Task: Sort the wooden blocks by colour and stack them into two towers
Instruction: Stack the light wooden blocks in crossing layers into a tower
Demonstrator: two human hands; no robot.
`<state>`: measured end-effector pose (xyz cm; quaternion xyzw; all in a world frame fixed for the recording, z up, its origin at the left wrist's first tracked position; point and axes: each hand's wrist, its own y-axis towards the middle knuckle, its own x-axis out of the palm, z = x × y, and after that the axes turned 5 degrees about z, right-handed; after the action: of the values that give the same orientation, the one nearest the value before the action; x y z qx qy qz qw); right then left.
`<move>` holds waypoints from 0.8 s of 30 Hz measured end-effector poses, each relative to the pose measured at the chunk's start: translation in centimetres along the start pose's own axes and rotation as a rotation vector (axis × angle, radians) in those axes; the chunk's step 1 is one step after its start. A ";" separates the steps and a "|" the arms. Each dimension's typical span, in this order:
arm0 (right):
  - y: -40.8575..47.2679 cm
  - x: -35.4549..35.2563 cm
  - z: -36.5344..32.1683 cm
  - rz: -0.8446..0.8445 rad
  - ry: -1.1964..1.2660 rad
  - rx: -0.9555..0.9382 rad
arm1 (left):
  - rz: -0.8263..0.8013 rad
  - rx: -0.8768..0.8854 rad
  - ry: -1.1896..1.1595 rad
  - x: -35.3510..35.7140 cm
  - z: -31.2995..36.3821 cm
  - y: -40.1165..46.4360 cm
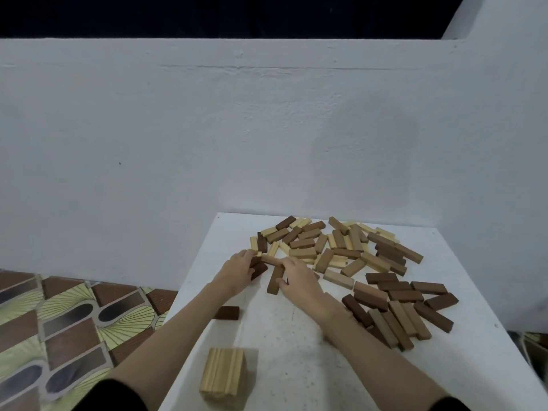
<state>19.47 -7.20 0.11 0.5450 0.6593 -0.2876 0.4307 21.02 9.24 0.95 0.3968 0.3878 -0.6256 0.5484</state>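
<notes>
**Both hands at near edge of block pile**

Left hand [237,272]: fingers curled over dark blocks [258,269] at the pile's [335,250] near-left edge; grasp appears closed, though the fingertips are hidden. Right hand [299,280]: thumb and fingers pinch a light-brown block [271,260], with another dark block [275,280] just beside the thumb. Light tower [224,373] stands at the near table [296,366] edge, its base cut off. One dark block [226,312] lies alone, behind the left forearm.

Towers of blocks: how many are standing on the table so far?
1: a light-wood tower near the table's front-left edge. The other blocks lie loose; none stacked behind the hands that I can see.
</notes>
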 end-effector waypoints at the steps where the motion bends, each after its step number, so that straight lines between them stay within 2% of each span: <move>1: 0.6 0.3 0.2 0.008 -0.023 -0.016 | 0.002 -0.003 0.004 0.4 0.1 0.6; 5: 2.4 1.4 0.6 -0.045 -0.108 -0.066 | -0.006 -0.007 0.031 1.8 -0.6 2.4; 9: 2.6 2.6 1.6 -0.060 -0.205 -0.154 | 0.042 0.070 0.109 2.6 -1.5 2.9; 15: 1.0 2.6 2.4 -0.058 -0.312 -0.143 | 0.077 0.121 0.248 2.8 -2.5 1.7; 21: -1.3 2.3 4.2 0.121 -0.415 -0.038 | 0.114 0.040 0.380 1.6 -4.1 0.5; 24: -0.8 2.2 4.6 0.211 -0.324 -0.016 | 0.142 0.021 0.280 0.8 -4.4 1.6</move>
<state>19.80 -10.27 -4.05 0.5541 0.5228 -0.3196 0.5635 22.81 12.84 -1.55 0.5122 0.4248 -0.5278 0.5279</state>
